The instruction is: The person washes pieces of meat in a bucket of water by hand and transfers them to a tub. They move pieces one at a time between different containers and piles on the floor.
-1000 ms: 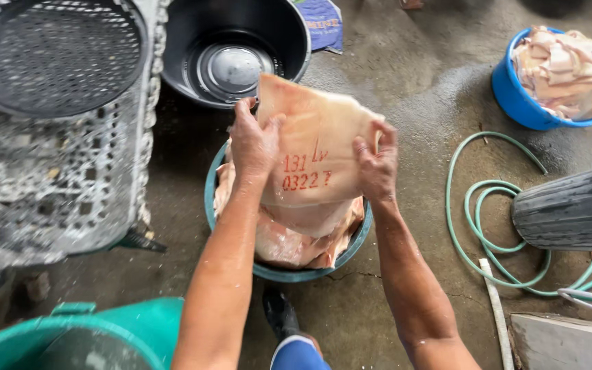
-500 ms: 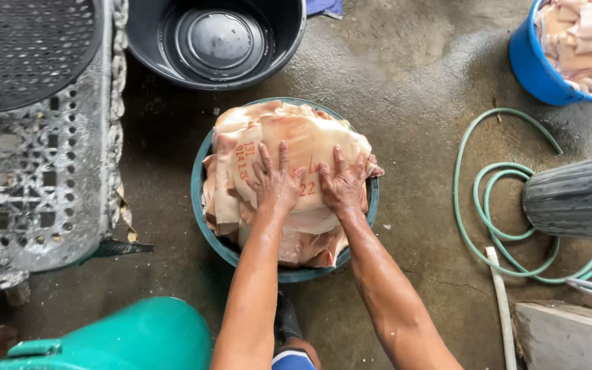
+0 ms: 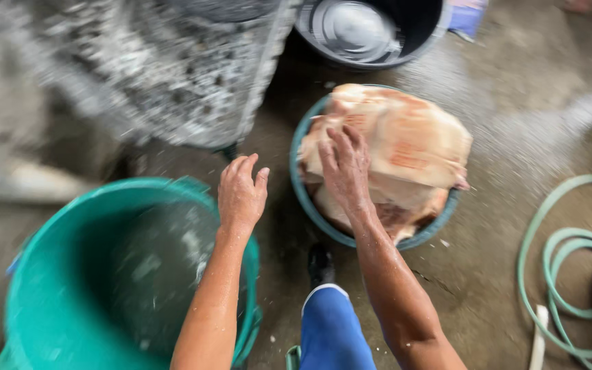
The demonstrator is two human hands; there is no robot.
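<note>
Over the basin (image 3: 323, 226), the right hand (image 3: 346, 168) is pressing spread fingers on the meat (image 3: 405, 140), while the left hand (image 3: 241, 192), fingers loosely apart and empty, is hanging nearer the tub (image 3: 70, 226).

A reddish stamped mark (image 3: 405, 154), blurred and roughly rectangular, sits on the pale pink slab (image 3: 405, 140) just to the right of the right hand (image 3: 345, 168), which rests flat on that slab. Well apart from the left hand (image 3: 241, 195). No packages, signs or screens show.
</note>
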